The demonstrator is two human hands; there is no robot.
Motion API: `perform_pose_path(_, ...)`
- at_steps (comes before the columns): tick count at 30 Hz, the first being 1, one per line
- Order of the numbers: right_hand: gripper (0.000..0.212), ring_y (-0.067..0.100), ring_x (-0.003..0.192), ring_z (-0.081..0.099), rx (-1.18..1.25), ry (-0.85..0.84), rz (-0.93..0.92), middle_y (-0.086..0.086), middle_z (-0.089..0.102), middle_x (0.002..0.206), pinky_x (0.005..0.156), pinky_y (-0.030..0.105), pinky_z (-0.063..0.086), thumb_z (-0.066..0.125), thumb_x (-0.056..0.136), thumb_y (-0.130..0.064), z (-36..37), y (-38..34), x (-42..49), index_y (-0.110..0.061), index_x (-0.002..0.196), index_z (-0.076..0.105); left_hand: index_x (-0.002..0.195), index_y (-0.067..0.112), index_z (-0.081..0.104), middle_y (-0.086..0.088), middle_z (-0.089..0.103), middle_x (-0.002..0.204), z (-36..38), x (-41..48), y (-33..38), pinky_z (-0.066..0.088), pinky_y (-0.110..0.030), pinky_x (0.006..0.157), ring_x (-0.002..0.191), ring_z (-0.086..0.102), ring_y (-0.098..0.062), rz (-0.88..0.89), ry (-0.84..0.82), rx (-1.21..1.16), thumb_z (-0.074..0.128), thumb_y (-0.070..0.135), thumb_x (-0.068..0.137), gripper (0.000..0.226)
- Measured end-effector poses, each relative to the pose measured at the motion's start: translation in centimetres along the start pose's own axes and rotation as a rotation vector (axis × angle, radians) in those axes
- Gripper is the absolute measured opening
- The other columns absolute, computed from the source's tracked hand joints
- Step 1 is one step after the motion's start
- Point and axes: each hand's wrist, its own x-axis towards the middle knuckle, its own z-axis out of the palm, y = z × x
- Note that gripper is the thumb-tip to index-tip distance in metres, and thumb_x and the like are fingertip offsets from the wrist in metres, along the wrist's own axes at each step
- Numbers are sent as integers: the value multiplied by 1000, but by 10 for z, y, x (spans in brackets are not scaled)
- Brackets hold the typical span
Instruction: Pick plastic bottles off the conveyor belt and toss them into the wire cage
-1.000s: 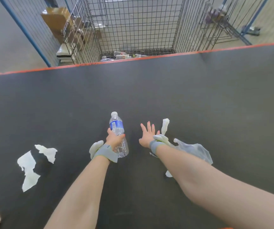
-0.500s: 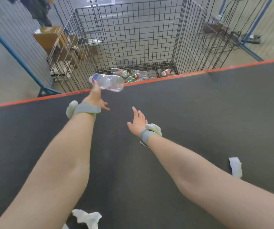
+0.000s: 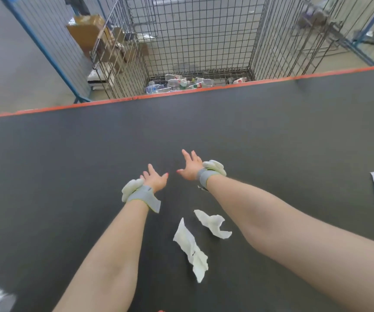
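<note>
Bottles (image 3: 179, 83) lie heaped in the wire cage (image 3: 195, 37) beyond the conveyor belt (image 3: 69, 154), none on it, left hand (image 3: 154, 180) and right hand (image 3: 189, 167) spread empty; light, slick, crushable plastic, best grabbed mid-body.

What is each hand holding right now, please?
Left hand: open, holding nothing.
Right hand: open, holding nothing.

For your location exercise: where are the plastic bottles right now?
The plastic bottles lie on the wire cage floor, top centre, just beyond the belt's orange edge.
</note>
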Motion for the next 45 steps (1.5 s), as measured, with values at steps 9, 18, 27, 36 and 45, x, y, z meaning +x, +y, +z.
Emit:
perform_pose_path(9,93,27,149,-15,-72,-170,68,0,-16,162,120,51,3,51,87,-66,89,71,-129,-35,154,-5,154,17,-4,-12,-8,161,64,-99,-94,1,-45,120,148,-11,-32,0,-102,119,41,56,95,84)
perform_pose_path(18,79,20,148,-18,-261,-12,120,-4,-20,161,110,68,-7,33,92,-66,135,100,-166,-38,153,-9,154,22,-6,-5,-18,160,88,-155,-144,1,-67,111,147,-20,-26,-62,84,267,40,48,97,78)
perform_pose_path(27,80,20,148,-19,-178,-6,-45,-3,-19,161,114,58,-10,42,93,-56,140,46,-160,-38,153,-8,154,27,-8,-11,-29,155,91,-172,-171,19,-52,114,145,0,-41,-393,66,-6,57,46,87,95)
perform_pose_path(36,81,24,150,-11,-154,2,-5,2,-11,162,118,51,-4,48,94,-50,111,56,-133,-35,154,-5,149,40,-14,-13,-20,155,91,-136,-93,33,-47,110,132,34,-46,-160,36,-507,72,15,70,119)
perform_pose_path(45,78,27,150,-5,-9,17,91,6,-4,163,118,50,2,45,96,-48,51,47,-43,-33,154,-4,150,23,-9,-20,38,138,30,-36,-25,46,-53,99,118,53,-41,-199,-90,-947,75,21,77,111)
